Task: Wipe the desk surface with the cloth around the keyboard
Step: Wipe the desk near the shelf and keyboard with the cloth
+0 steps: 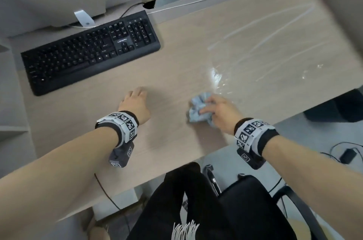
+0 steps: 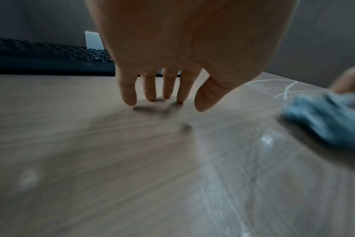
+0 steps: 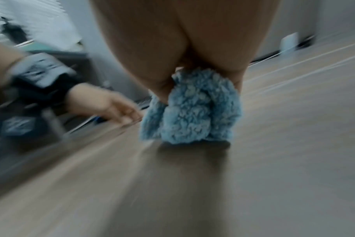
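A black keyboard [image 1: 90,53] lies at the back left of the light wooden desk [image 1: 176,74]. My right hand [image 1: 216,106] grips a bunched blue fluffy cloth [image 1: 198,108] and holds it down on the desk near the front edge; the right wrist view shows the cloth [image 3: 191,109] wedged between thumb and fingers. My left hand [image 1: 135,100] hangs over the desk between keyboard and cloth, fingertips [image 2: 152,96] straight and touching the wood, holding nothing. The cloth [image 2: 322,117] appears at the right of the left wrist view.
Wet streaks [image 1: 261,43] shine across the right half of the desk. A white cable [image 1: 196,1] runs along the back edge near cutouts. A black chair [image 1: 255,206] and my dark-clothed legs sit below the front edge. A cable and adapter [image 1: 347,155] lie on the floor.
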`<state>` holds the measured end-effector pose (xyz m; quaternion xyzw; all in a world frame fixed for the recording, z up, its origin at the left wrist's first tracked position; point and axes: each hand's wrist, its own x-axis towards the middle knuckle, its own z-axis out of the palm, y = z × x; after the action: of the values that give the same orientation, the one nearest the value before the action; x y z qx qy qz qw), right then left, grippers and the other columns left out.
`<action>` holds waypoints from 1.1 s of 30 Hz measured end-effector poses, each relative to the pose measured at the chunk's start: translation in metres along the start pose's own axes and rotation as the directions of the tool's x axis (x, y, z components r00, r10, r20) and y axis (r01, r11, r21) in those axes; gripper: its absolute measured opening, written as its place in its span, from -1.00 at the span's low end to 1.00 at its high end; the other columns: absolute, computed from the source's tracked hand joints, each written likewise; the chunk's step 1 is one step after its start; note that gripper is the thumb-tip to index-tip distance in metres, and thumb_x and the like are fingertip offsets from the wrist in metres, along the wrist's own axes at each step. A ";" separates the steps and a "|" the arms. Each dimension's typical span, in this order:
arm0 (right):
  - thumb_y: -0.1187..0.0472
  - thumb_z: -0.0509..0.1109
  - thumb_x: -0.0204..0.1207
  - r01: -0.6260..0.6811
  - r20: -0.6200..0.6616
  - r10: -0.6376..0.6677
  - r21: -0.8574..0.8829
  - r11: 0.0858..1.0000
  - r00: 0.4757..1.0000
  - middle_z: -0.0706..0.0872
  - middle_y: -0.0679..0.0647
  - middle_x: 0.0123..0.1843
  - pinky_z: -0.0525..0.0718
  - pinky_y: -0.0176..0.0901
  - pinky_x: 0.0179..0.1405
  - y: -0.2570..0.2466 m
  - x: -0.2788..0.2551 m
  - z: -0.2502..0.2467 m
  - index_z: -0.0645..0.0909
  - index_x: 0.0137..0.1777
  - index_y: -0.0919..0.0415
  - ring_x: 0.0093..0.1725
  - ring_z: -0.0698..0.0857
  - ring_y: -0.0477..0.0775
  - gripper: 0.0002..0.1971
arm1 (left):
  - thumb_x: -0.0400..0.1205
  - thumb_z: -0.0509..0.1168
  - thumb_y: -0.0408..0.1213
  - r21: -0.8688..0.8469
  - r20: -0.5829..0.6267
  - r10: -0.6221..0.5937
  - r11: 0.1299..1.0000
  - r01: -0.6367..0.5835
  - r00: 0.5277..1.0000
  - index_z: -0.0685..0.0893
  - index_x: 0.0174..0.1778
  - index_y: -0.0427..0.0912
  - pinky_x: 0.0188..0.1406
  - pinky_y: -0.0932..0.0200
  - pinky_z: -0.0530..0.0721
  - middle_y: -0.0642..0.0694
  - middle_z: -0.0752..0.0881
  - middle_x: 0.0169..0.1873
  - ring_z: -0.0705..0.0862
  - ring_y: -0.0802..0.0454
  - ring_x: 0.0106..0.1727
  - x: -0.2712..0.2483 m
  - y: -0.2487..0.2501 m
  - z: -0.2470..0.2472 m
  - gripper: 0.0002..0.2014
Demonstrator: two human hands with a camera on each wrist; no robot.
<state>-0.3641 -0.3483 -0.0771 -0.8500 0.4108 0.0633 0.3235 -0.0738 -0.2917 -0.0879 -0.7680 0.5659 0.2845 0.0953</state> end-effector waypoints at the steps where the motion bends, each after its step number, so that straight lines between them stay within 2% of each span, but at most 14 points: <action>1: 0.42 0.28 0.54 -0.090 -0.139 0.089 -0.001 0.996 0.986 0.60 0.19 0.24 0.45 -0.27 0.03 0.008 0.010 -0.013 0.71 0.25 0.14 0.17 0.54 0.18 -0.64 | 0.48 0.18 -0.32 0.007 0.002 -0.001 1.000 0.001 1.000 0.37 0.53 -0.16 0.50 -0.19 0.39 -0.09 0.28 0.60 0.31 -0.27 0.52 0.002 -0.001 -0.002 -0.38; 3: 0.35 0.30 0.58 -0.226 -0.293 0.226 0.034 0.973 0.929 0.62 0.21 0.23 0.46 -0.37 -0.11 0.028 0.028 -0.032 0.65 0.32 0.13 0.14 0.59 0.18 -0.65 | 0.47 0.20 -0.31 0.014 0.003 -0.003 1.000 0.003 1.000 0.39 0.52 -0.16 0.49 -0.18 0.40 -0.11 0.31 0.57 0.34 -0.29 0.49 0.004 -0.001 -0.003 -0.39; 5: 0.28 0.36 0.57 -0.294 -0.286 0.311 0.101 0.950 0.906 0.59 0.22 0.29 0.62 -0.35 -0.03 0.036 0.039 -0.032 0.61 0.35 0.16 0.18 0.62 0.19 -0.66 | 0.47 0.20 -0.30 0.035 0.010 -0.003 0.999 0.003 1.000 0.40 0.50 -0.15 0.49 -0.18 0.39 -0.12 0.29 0.58 0.32 -0.30 0.49 0.005 -0.002 -0.001 -0.41; 7: 0.33 0.33 0.54 -0.280 -0.146 0.268 -0.071 0.957 0.952 0.42 0.24 0.48 0.54 -0.02 0.35 0.021 0.039 -0.016 0.60 0.39 0.13 0.37 0.48 0.33 -0.59 | 0.47 0.20 -0.30 0.060 0.015 0.012 0.998 -0.013 1.000 0.37 0.51 -0.13 0.51 -0.18 0.37 -0.10 0.24 0.60 0.27 -0.29 0.52 0.003 -0.004 0.003 -0.39; 8: 0.34 0.31 0.52 -0.255 -0.101 0.243 -0.126 0.959 0.965 0.38 0.22 0.51 0.49 0.09 0.41 0.007 0.033 -0.003 0.61 0.38 0.10 0.42 0.43 0.34 -0.58 | 0.47 0.19 -0.31 0.060 0.017 0.019 0.998 -0.020 1.000 0.34 0.53 -0.12 0.52 -0.18 0.36 -0.08 0.21 0.62 0.24 -0.28 0.54 0.002 -0.005 0.005 -0.38; 12: 0.35 0.36 0.51 -0.073 0.093 0.070 0.031 0.997 0.993 0.49 0.06 0.39 0.53 0.03 0.34 -0.052 -0.024 0.046 0.72 0.13 0.14 0.36 0.50 0.14 -0.75 | 0.47 0.19 -0.32 0.060 0.003 0.043 0.997 -0.043 0.999 0.27 0.58 -0.08 0.56 -0.20 0.31 -0.02 0.13 0.65 0.15 -0.22 0.59 -0.003 -0.010 0.008 -0.32; 14: 0.37 0.37 0.49 -0.030 0.254 0.012 0.070 0.997 0.967 0.52 -0.04 0.37 0.55 0.02 0.31 -0.059 -0.045 0.058 0.80 -0.08 0.14 0.29 0.54 0.05 -0.80 | 0.46 0.19 -0.33 0.060 0.005 0.055 0.997 -0.056 0.998 0.26 0.58 -0.08 0.56 -0.20 0.31 -0.01 0.12 0.66 0.15 -0.21 0.60 -0.004 -0.011 0.007 -0.31; 16: 0.43 0.34 0.43 -0.003 0.358 -0.029 0.089 0.996 0.933 0.61 -0.04 0.32 0.53 -0.01 0.32 -0.053 -0.051 0.056 0.84 -0.14 0.14 0.28 0.57 0.06 -0.73 | 0.46 0.19 -0.34 0.063 0.018 0.065 0.996 -0.066 0.998 0.25 0.59 -0.08 0.56 -0.18 0.31 0.01 0.11 0.66 0.15 -0.20 0.60 -0.006 -0.011 0.007 -0.30; 17: 0.45 0.33 0.41 0.005 0.332 -0.035 0.091 0.996 0.942 0.64 -0.01 0.31 0.51 -0.02 0.35 -0.048 -0.049 0.050 0.84 -0.14 0.14 0.30 0.56 0.08 -0.71 | 0.46 0.19 -0.34 0.064 0.019 0.070 0.995 -0.071 0.997 0.25 0.58 -0.08 0.56 -0.18 0.32 0.01 0.11 0.66 0.15 -0.20 0.60 -0.007 -0.012 0.007 -0.30; 19: 0.44 0.34 0.42 -0.037 0.153 0.025 0.075 0.997 0.988 0.62 0.05 0.36 0.46 0.05 0.44 -0.030 -0.034 0.034 0.82 -0.06 0.14 0.37 0.52 0.15 -0.71 | 0.46 0.19 -0.33 0.065 0.010 0.081 0.995 -0.081 0.997 0.25 0.57 -0.08 0.55 -0.19 0.34 0.02 0.12 0.65 0.17 -0.20 0.59 -0.008 -0.013 0.007 -0.31; 22: 0.43 0.38 0.47 -0.123 -0.042 0.128 0.104 0.987 0.991 0.51 0.18 0.49 0.38 0.05 0.54 -0.010 -0.011 0.007 0.78 0.10 0.20 0.47 0.46 0.24 -0.73 | 0.46 0.19 -0.34 0.068 -0.002 0.084 0.994 -0.084 0.996 0.26 0.57 -0.07 0.53 -0.18 0.36 0.03 0.12 0.65 0.16 -0.17 0.60 -0.010 -0.012 0.008 -0.32; 26: 0.39 0.36 0.51 -0.169 0.084 0.165 0.042 0.985 0.983 0.44 0.06 0.51 0.48 0.07 0.47 -0.022 -0.031 0.032 0.74 0.10 0.10 0.44 0.48 0.17 -0.74 | 0.46 0.18 -0.38 0.063 0.015 0.064 0.996 -0.065 0.998 0.24 0.57 -0.07 0.53 -0.16 0.36 0.05 0.09 0.65 0.11 -0.13 0.63 -0.012 -0.007 0.007 -0.31; 30: 0.30 0.37 0.51 0.107 0.310 -0.115 0.043 0.993 0.944 0.54 -0.02 0.39 0.58 0.02 0.33 -0.045 -0.084 0.065 0.81 -0.13 0.08 0.33 0.50 0.07 -0.81 | 0.44 0.21 -0.38 0.070 0.004 0.054 0.996 -0.054 0.999 0.26 0.53 -0.07 0.50 -0.16 0.40 0.07 0.08 0.64 0.11 -0.12 0.63 -0.013 -0.007 0.008 -0.32; 33: 0.38 0.36 0.47 0.043 0.176 -0.059 0.097 0.994 0.983 0.59 0.00 0.37 0.50 0.06 0.43 -0.032 -0.074 0.056 0.82 -0.14 0.07 0.37 0.48 0.08 -0.76 | 0.42 0.21 -0.38 0.079 0.000 0.071 0.994 -0.071 0.997 0.25 0.55 -0.08 0.52 -0.16 0.39 0.08 0.08 0.63 0.10 -0.12 0.63 -0.013 -0.009 0.011 -0.29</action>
<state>-0.3800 -0.2513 -0.0772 -0.8353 0.3608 0.1119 0.3995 -0.0720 -0.2732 -0.0914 -0.7435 0.6037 0.2639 0.1147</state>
